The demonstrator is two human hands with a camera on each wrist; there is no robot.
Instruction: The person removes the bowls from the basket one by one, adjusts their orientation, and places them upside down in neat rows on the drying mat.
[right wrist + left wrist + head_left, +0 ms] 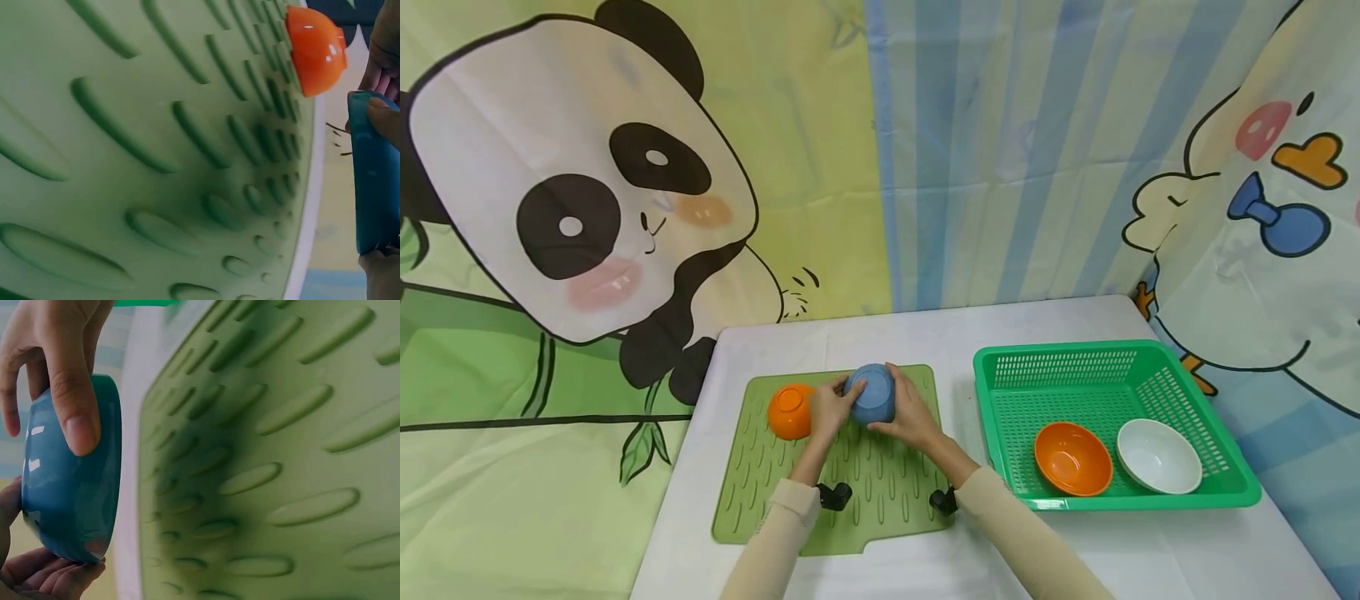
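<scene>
A round blue bowl [874,400] is gripped from opposite sides by the left hand [830,408] and the right hand [916,417], thumbs and fingers closed on it. It is held rim down, above and apart from the green mat [752,508]. An overturned orange bowl [787,414] is seen just beside the left hand; a green basket [988,417] on the desk [955,329] is nearer the right, with a second orange bowl [1072,460] and a white bowl [1159,457] inside, mouths up.
</scene>
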